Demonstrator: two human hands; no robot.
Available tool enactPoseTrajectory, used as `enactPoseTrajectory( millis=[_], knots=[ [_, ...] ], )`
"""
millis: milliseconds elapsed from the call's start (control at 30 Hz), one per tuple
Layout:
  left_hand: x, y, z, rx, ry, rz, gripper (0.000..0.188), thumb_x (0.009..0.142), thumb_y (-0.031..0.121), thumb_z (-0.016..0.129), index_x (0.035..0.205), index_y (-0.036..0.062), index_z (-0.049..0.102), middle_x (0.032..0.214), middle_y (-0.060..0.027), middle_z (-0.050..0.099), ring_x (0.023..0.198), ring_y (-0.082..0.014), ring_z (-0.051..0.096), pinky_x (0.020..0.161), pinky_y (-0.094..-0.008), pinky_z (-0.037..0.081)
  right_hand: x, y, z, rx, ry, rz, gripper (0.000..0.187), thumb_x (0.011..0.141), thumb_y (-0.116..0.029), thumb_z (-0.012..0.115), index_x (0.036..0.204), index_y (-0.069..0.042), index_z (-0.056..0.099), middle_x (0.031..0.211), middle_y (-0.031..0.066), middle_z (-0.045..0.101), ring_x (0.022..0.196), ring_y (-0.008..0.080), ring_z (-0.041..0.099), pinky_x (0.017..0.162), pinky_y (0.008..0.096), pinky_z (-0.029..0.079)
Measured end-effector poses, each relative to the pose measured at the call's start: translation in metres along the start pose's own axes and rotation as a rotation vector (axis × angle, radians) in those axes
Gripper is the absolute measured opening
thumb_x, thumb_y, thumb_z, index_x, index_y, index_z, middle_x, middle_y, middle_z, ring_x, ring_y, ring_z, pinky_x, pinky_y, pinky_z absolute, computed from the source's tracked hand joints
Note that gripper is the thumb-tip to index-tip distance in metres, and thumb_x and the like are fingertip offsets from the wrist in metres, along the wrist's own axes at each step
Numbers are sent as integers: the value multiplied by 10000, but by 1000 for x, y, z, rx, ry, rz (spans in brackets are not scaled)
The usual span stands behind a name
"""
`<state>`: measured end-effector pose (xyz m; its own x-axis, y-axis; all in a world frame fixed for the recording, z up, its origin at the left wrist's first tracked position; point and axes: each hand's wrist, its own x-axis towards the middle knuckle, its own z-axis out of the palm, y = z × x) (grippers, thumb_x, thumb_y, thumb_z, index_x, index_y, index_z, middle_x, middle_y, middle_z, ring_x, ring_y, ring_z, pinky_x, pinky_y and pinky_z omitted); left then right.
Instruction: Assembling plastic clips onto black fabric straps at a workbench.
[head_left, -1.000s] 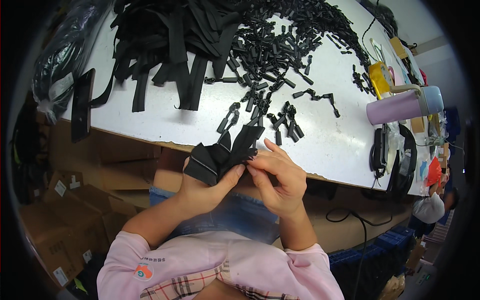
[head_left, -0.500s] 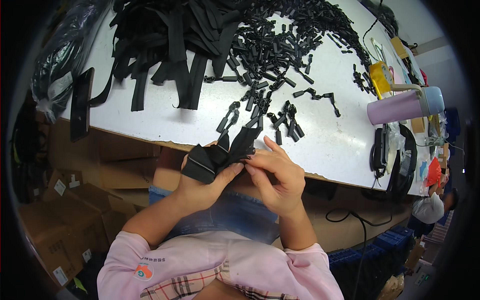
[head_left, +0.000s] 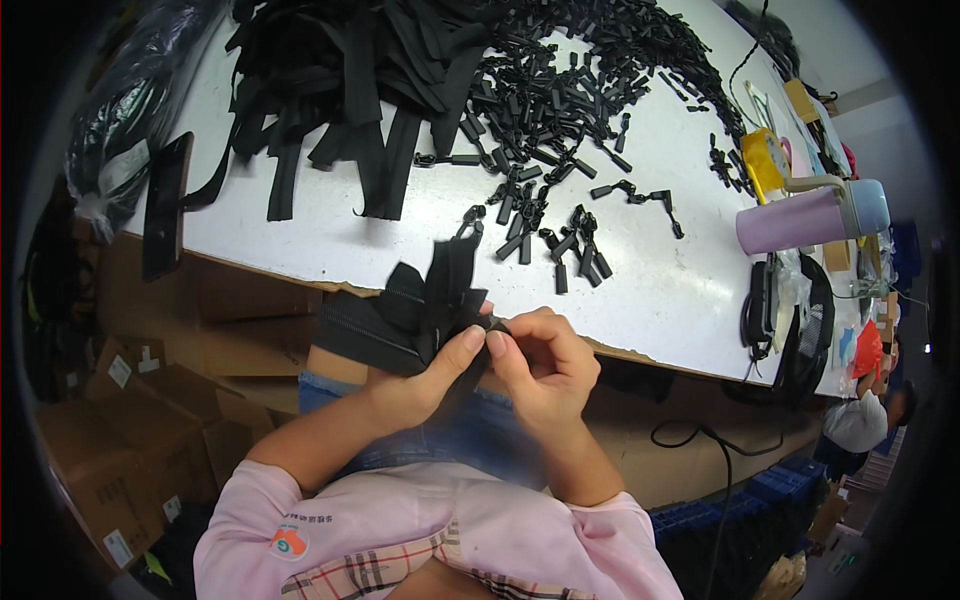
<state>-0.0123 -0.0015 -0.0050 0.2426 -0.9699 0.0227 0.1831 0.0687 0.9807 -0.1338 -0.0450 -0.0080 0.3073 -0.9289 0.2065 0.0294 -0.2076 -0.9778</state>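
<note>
Just over the table's front edge, several folded black zipper tapes (head_left: 375, 327) fan out from my left hand (head_left: 420, 388). That hand is closed on them, its thumb pressed toward the tape ends. My right hand (head_left: 552, 372) meets it there, thumb and bent fingers pinching the zipper tape's end. Whether a slider sits between the fingertips is hidden. Beyond my hands, black zipper sliders (head_left: 540, 145) with long pulls are strewn over the white table (head_left: 660, 290). A heap of black zipper tapes (head_left: 350, 75) lies at the far left, some ends hanging toward me.
A dark phone-like slab (head_left: 166, 205) and a clear plastic bag (head_left: 125, 125) lie on the left. On the right are a lilac bottle (head_left: 790, 220), a yellow tape roll (head_left: 765, 160) and a black strap (head_left: 805, 330). Cardboard boxes (head_left: 130, 450) stand below left.
The tapes in my left hand have swung left and spread wider. My right hand has drawn in slightly, its fingers now bent tighter against the left thumb.
</note>
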Motion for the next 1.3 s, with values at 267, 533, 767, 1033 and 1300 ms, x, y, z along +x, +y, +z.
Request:
enactPoseTrajectory(
  millis=[267, 533, 767, 1033, 1300],
  knots=[
    [2, 12, -3, -162, -36, -153, 200, 732, 25, 564, 924, -4, 515, 872, -65, 545, 798, -126, 514, 735, -249, 408, 6, 7, -13, 607, -196, 349, 61, 742, 1, 559, 782, 17, 515, 633, 10, 497, 502, 32, 433, 436, 147, 337],
    [1, 12, -2, -84, -69, -146, 194, 723, 36, 577, 910, -7, 543, 881, -70, 557, 814, -127, 518, 736, -251, 413, 11, 6, -21, 690, -335, 505, 67, 735, -10, 568, 753, 5, 505, 619, -14, 481, 482, 9, 379, 422, 141, 294],
    [1, 7, -6, 22, -154, -23, 221, 772, 18, 525, 991, -13, 519, 930, -62, 561, 850, -101, 519, 741, -223, 427, 9, 5, -20, 691, -330, 520, 71, 738, -10, 570, 762, 6, 506, 630, -21, 476, 502, 11, 387, 433, 143, 301],
    [-2, 4, 6, -115, -6, -15, 192, 777, 5, 505, 966, -12, 529, 912, -58, 564, 829, -99, 524, 726, -223, 434, 2, 8, -2, -78, -44, -244, 84, 696, 19, 585, 756, 5, 528, 630, 26, 488, 470, 29, 375, 402, 160, 291],
    [-3, 8, -3, 58, -65, -36, 186, 784, 50, 522, 962, -3, 536, 887, -57, 569, 783, -80, 519, 685, -212, 428, 2, 4, -8, 264, -248, 146, 67, 773, -44, 536, 794, 17, 516, 641, 8, 484, 507, 27, 390, 444, 156, 310]
  ],
)
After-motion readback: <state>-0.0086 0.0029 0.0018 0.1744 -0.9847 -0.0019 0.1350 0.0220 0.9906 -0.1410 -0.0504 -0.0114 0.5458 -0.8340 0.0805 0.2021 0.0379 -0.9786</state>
